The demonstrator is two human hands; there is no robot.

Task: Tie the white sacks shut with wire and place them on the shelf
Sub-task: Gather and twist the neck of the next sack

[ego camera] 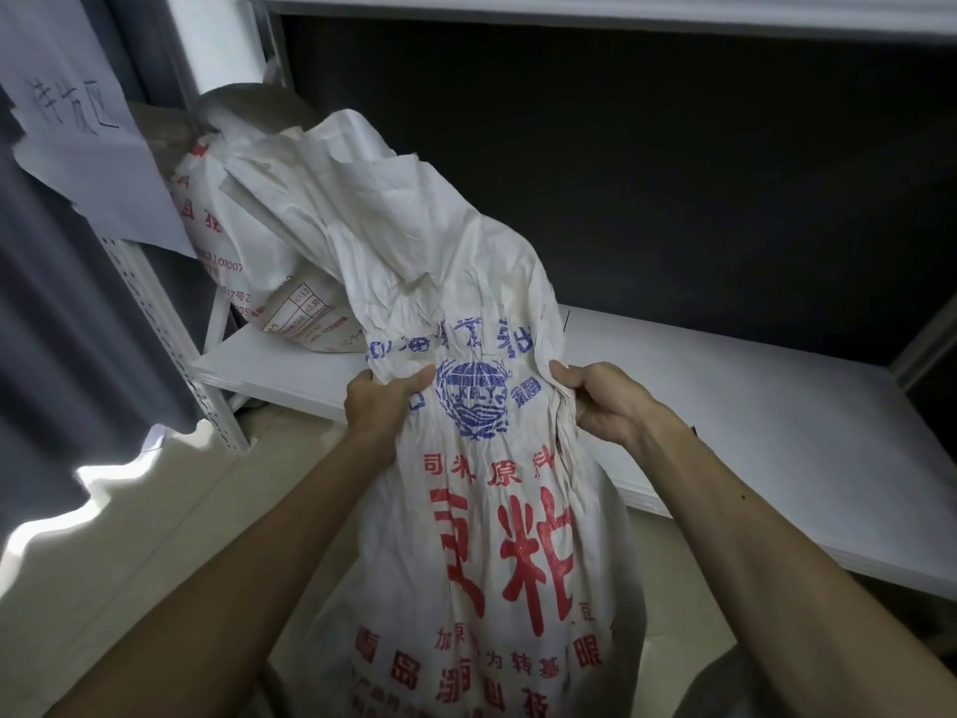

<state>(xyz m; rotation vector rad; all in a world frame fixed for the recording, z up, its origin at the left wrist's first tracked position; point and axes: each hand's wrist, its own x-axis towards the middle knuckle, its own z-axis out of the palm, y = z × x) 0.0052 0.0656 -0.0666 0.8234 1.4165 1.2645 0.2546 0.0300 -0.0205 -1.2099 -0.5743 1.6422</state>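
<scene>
Both hands hold one big white sack (497,510) in the middle of the frame. The left hand (380,401) has its grip closed tight on the sack's left edge, and the right hand (603,401) has its grip closed tight on the right edge, at about the same height. Below the hands the sack looks full and fat. Above them the top part is loose and crumpled, and it flops toward the upper left of the frame. I cannot see any wire on it, so I cannot tell if it is tied. The sack hangs in front of the white shelf (751,406), which runs across the right side of the frame, with the floor below. A second sack (233,241) already sits on the shelf at the upper left, and the loose top leans close to it. I think the sack could slip, because the hands only pinch thin cloth. The floppy top could catch on the second sack. If the top is not tied, stuff could spill out when it tips.
</scene>
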